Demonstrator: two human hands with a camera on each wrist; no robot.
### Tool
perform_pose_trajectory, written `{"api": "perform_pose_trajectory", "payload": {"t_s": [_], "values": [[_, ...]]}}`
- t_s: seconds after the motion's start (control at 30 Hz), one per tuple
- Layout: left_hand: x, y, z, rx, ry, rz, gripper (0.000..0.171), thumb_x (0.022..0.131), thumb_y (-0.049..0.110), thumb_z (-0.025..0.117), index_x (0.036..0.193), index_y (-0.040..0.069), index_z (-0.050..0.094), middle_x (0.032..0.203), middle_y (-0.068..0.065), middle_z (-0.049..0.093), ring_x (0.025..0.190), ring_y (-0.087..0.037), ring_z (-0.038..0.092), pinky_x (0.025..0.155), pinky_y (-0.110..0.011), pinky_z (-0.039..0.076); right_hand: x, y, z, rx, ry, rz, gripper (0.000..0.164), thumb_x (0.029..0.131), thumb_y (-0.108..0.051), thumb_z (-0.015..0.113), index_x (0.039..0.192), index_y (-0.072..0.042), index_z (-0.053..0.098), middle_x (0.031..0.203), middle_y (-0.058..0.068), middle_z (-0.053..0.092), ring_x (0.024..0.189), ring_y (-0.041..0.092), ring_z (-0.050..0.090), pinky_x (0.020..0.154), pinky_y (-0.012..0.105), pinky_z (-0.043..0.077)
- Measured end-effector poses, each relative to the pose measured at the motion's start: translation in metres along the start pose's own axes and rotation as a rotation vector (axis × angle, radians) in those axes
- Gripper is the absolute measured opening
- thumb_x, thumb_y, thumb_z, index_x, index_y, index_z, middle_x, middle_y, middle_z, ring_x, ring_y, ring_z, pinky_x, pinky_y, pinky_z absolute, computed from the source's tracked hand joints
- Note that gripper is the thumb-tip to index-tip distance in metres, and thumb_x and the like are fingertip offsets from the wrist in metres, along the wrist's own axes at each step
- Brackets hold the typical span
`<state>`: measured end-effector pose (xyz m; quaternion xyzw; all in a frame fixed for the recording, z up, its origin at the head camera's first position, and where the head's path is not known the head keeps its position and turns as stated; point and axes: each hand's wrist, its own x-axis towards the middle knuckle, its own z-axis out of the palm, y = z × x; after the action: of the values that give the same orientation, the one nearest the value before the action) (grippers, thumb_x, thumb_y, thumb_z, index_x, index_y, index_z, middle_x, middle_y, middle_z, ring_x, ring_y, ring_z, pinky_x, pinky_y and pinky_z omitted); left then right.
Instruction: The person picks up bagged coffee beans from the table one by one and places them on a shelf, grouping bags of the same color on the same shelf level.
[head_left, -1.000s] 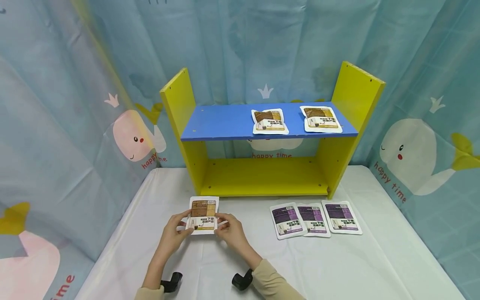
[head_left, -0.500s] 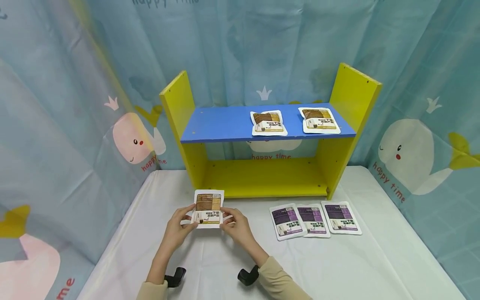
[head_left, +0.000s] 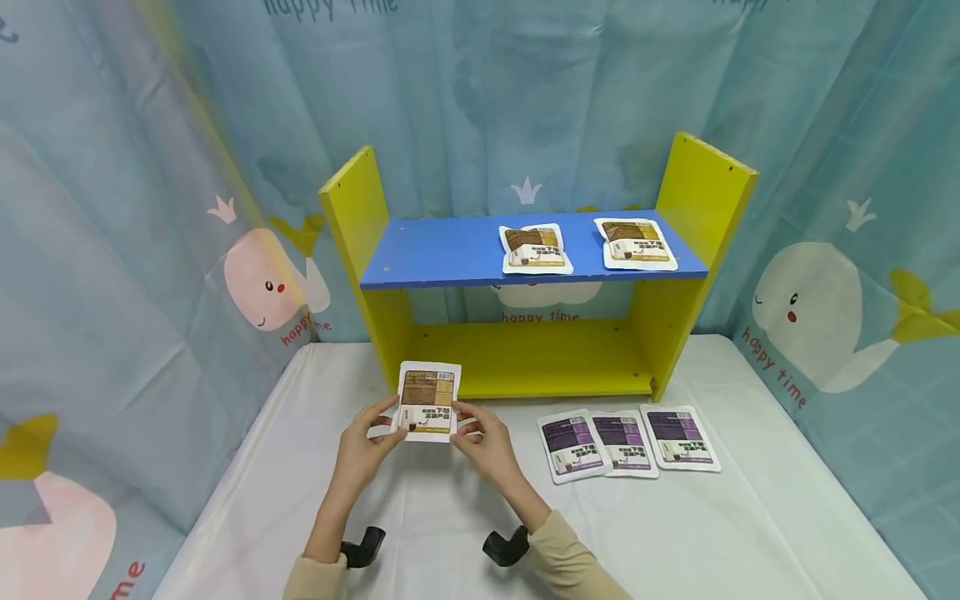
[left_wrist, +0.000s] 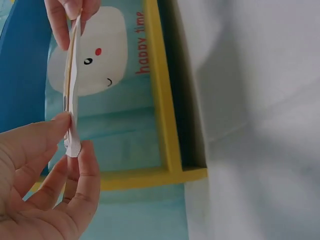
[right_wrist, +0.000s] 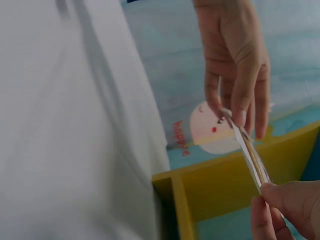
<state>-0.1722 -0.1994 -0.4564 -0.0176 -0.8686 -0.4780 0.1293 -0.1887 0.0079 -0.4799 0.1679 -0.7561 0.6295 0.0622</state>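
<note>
A white flat pouch with a brown and yellow label [head_left: 427,400] is held up above the table, in front of the shelf's left part. My left hand [head_left: 362,446] pinches its left edge between thumb and fingers. On the opposite edge, my right hand [head_left: 487,442] pinches it the same way. In the left wrist view the pouch [left_wrist: 72,95] appears edge-on, gripped at its near end by the left hand [left_wrist: 55,185]. The right wrist view also shows the thin pouch [right_wrist: 250,155] between the right hand [right_wrist: 290,207] and the left hand.
A yellow shelf unit with a blue upper board [head_left: 442,246] stands behind. Two brown-labelled pouches, one in the middle [head_left: 535,250] and one at the right [head_left: 636,244], lie on that board. Purple-labelled pouches [head_left: 576,447] lie on the white table [head_left: 675,533] at right, two overlapping.
Both hands have lifted the brown-labelled pouch and carried it right and forward, closer to the shelf. The pouches on the shelf and table have stayed put.
</note>
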Motion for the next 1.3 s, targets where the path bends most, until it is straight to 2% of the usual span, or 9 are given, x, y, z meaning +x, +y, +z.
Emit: {"api": "perform_pose_trajectory", "payload": {"t_s": [0.17,0.33,0.4,0.57,0.67,0.9,1.0,1.13,1.3], "values": [[0.004,0.009,0.001,-0.039,0.002,0.024,0.055,0.077,0.003,0.073,0.129,0.012,0.056,0.131,-0.009,0.052,0.102,-0.029,0.056,0.077,-0.026,0.055,-0.001,-0.031,-0.012,0.027,0.012,-0.023,0.048,0.078,0.010,0.067,0.123,0.002,0.056,0.106,0.025,0.056,0.086,0.034,0.061,0.071,0.027,0.056],[0.007,0.026,-0.002,-0.102,0.001,0.050,0.052,0.079,0.003,0.071,0.128,0.010,0.056,0.136,-0.008,0.049,0.103,-0.025,0.055,0.085,-0.038,0.053,-0.001,-0.058,-0.024,-0.014,0.017,-0.050,0.046,0.079,0.011,0.064,0.124,0.006,0.054,0.107,0.029,0.055,0.088,0.038,0.060,0.075,0.035,0.056],[0.006,0.040,-0.004,-0.148,-0.003,0.064,0.051,0.080,0.001,0.070,0.128,0.007,0.056,0.137,-0.010,0.048,0.104,-0.026,0.054,0.087,-0.043,0.051,0.000,-0.061,-0.027,-0.022,0.028,-0.059,0.046,0.079,0.010,0.064,0.124,0.005,0.055,0.106,0.027,0.055,0.088,0.037,0.060,0.075,0.035,0.056],[0.000,0.074,-0.012,-0.188,-0.003,0.127,0.050,0.079,-0.006,0.068,0.127,-0.002,0.054,0.137,-0.017,0.046,0.103,-0.030,0.052,0.086,-0.049,0.050,0.007,-0.048,-0.031,-0.045,0.051,-0.101,0.047,0.080,0.003,0.068,0.125,-0.005,0.057,0.106,0.017,0.057,0.086,0.024,0.061,0.074,0.024,0.055],[0.001,0.085,-0.014,-0.177,0.010,0.157,0.050,0.079,-0.006,0.067,0.127,-0.004,0.053,0.138,-0.018,0.046,0.102,-0.029,0.053,0.084,-0.047,0.051,0.012,-0.046,-0.034,-0.043,0.064,-0.144,0.046,0.080,0.000,0.069,0.124,-0.010,0.059,0.109,0.014,0.057,0.086,0.021,0.061,0.074,0.020,0.055],[0.008,0.096,-0.019,-0.235,0.002,0.205,0.050,0.079,-0.005,0.067,0.127,-0.005,0.052,0.140,-0.016,0.044,0.111,-0.028,0.050,0.089,-0.039,0.050,0.013,-0.097,-0.049,-0.035,0.045,-0.199,0.041,0.081,0.008,0.064,0.121,0.004,0.057,0.112,0.025,0.054,0.089,0.036,0.060,0.078,0.039,0.055],[0.010,0.100,-0.021,-0.241,-0.001,0.216,0.050,0.079,-0.007,0.067,0.128,-0.006,0.052,0.140,-0.017,0.043,0.118,-0.030,0.048,0.090,-0.036,0.050,0.015,-0.104,-0.051,-0.053,0.062,-0.229,0.040,0.082,0.008,0.063,0.121,0.005,0.057,0.111,0.024,0.054,0.089,0.036,0.060,0.078,0.040,0.055],[0.011,0.109,-0.022,-0.235,0.036,0.238,0.047,0.079,-0.008,0.066,0.125,-0.007,0.053,0.137,-0.019,0.045,0.121,-0.029,0.047,0.091,-0.037,0.050,0.017,-0.113,-0.053,-0.067,0.087,-0.267,0.036,0.082,0.008,0.063,0.118,0.006,0.059,0.110,0.024,0.053,0.089,0.035,0.060,0.079,0.039,0.055],[0.014,0.118,-0.025,-0.252,0.099,0.297,0.042,0.079,-0.008,0.066,0.121,-0.008,0.057,0.129,-0.021,0.050,0.113,-0.029,0.051,0.091,-0.040,0.049,0.023,-0.124,-0.056,-0.062,0.102,-0.350,0.029,0.083,0.009,0.062,0.112,0.009,0.061,0.111,0.024,0.054,0.089,0.035,0.060,0.079,0.040,0.055]]}}
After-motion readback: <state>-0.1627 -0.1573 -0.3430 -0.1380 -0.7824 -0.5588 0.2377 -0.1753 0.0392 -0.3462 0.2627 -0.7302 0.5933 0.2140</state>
